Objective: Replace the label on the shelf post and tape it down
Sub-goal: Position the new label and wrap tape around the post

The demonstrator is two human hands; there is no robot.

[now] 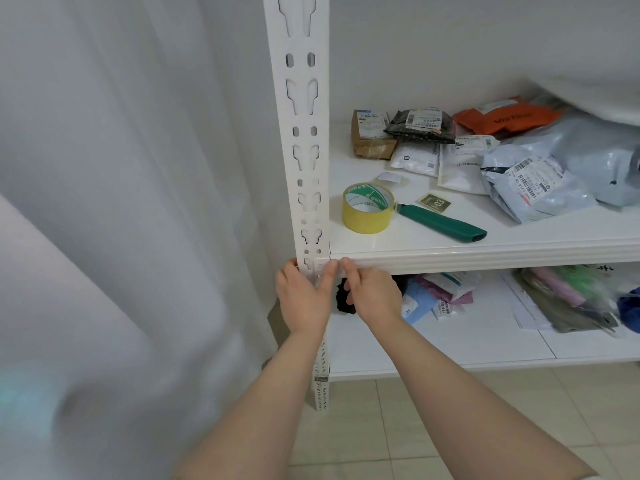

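Snugly against left hand (301, 299), shelf post (302, 71)

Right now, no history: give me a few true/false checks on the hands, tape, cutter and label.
1. The left hand and right hand are both at the corner where the shelf post meets the shelf edge. True.
2. The right hand holds the tape roll. False: the roll sits on the shelf, with neither hand on it.
3. The green-handled cutter lies on the same shelf, to the right of the tape roll. True.
4. The "03" label is stuck on the post. False: it lies loose on the shelf, just behind the cutter.
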